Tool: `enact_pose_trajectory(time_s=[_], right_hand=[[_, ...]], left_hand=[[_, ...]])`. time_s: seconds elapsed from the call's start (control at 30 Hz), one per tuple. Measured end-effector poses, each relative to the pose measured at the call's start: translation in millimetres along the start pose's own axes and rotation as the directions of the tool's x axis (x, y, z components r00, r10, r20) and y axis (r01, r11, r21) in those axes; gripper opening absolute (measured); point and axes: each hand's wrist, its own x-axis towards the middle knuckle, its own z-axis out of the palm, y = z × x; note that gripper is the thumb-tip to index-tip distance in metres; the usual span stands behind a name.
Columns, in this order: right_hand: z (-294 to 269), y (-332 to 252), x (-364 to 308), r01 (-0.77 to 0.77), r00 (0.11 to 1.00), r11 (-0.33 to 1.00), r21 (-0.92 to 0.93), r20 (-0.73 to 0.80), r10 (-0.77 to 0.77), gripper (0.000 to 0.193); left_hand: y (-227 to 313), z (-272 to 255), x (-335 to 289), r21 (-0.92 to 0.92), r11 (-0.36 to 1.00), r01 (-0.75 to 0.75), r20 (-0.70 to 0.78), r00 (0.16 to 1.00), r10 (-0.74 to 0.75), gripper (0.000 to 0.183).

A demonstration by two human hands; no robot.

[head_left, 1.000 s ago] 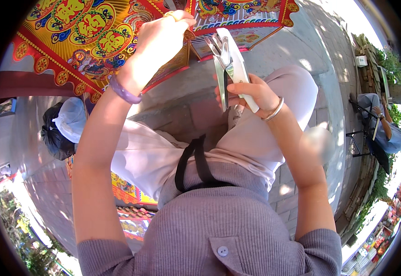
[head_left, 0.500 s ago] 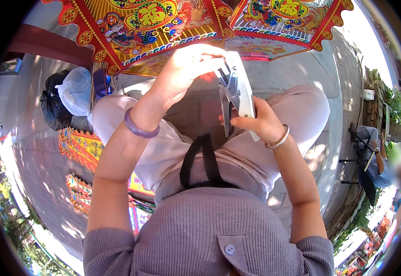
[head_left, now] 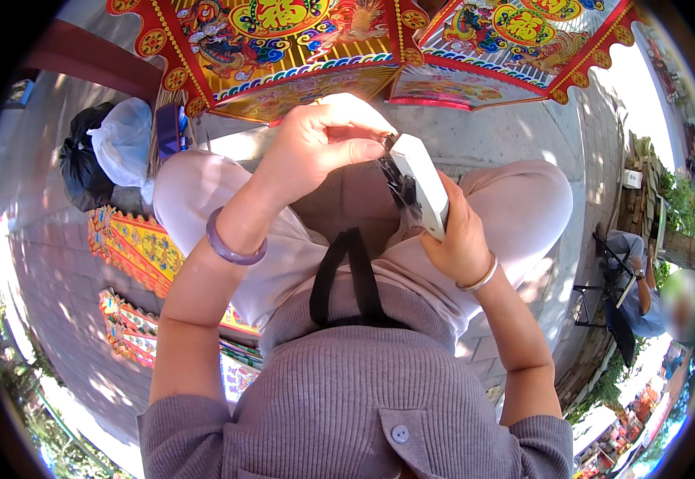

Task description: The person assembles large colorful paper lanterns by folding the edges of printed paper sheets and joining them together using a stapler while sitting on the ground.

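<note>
Honestly, the toughest bit to make out is the metal end of the white-handled tool (head_left: 426,188): it's turned nearly edge-on, so the dark, shiny parts under the white grip blur together, and I can't say how its jaws stand. It's up in front of the person's lap, tilted between the two hands. Right hand (head_left: 458,239) is wrapped round the lower part of it, thumb on the near side, most of the other fingers tucked out of sight behind. Left hand (head_left: 309,148) is half curled, with thumb and forefinger brought together right at the tool's upper end; can't tell whether they're pinching something small or just touching the tool. Past them are two ornate panels, a gold left panel (head_left: 296,76) and a paler right panel (head_left: 515,68), both cut off by the top edge. As for writing, both have bold yellow characters set in fancy medallions, big and clear. Down by the left knee, more patterned pieces (head_left: 136,249) lie on the paving, partly covered by the left arm, and the lettering on the whitish one there is too small for me.
</note>
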Motion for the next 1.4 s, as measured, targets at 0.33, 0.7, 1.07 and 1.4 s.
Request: enact_pose_trajectory(time_s=[0.33,0.7,1.07,1.4], right_hand=[[-4.7,3.9,-7.7,-0.036,0.997,0.999,-0.006,0.071,0.037,0.065],[-3.7,7.4,-23.7,-0.546,0.838,0.660,0.517,0.358,0.413,0.050],[19.6,4.7,-14.0,-0.716,0.695,0.595,0.365,0.458,0.555,0.046],[29.7,-12.1,-5.7,-0.773,0.634,0.566,0.287,0.387,0.670,0.049]], left_hand=[[-10.8,-17.1,-4.1,-0.228,0.968,0.110,-0.075,0.989,-0.130,0.015],[28.9,-159.4,-126.2,0.152,0.933,-0.326,-0.811,0.499,0.306,0.021],[-211.1,-283.1,-233.1,-0.037,0.810,0.586,-0.979,0.140,-0.147,0.027],[-217.9,-335.1,-170.6,0.543,0.169,0.823,-0.839,0.520,0.160,0.024]])
